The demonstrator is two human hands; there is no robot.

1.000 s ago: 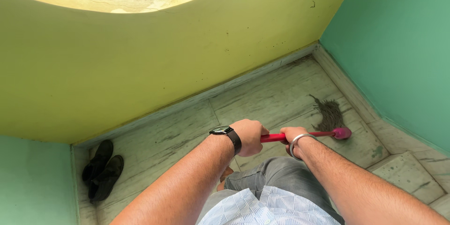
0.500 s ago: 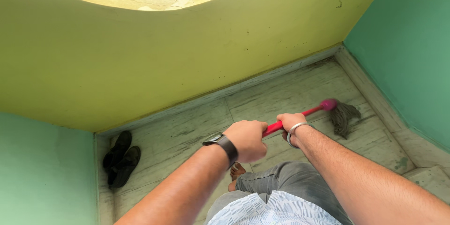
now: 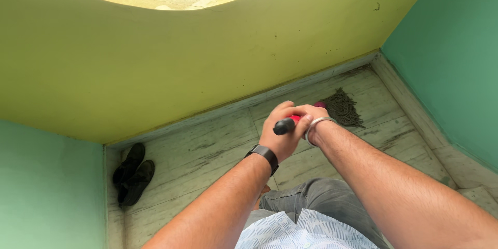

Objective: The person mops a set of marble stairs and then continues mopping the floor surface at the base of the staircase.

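Both hands wrapped tight round one red mop handle (image 3: 293,120), left hand (image 3: 280,135) nearest, right hand (image 3: 310,116) just beyond; one grey mop head (image 3: 342,108) down on the floor (image 3: 207,148); two black shoes (image 3: 131,173) by the wall.

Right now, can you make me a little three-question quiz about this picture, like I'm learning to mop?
1. True or false: both hands grip the mop handle.
2. Where do the grey mop strings lie? A) by the dark shoes B) near the corner where the yellow and green walls meet C) on the person's lap
3. What does the left hand wear at its wrist?

Key
1. True: the left hand and the right hand close on the red handle near its black end.
2. B: the shoes sit far off, by the other green wall.
3. A black watch; the right wrist has a silver bangle.
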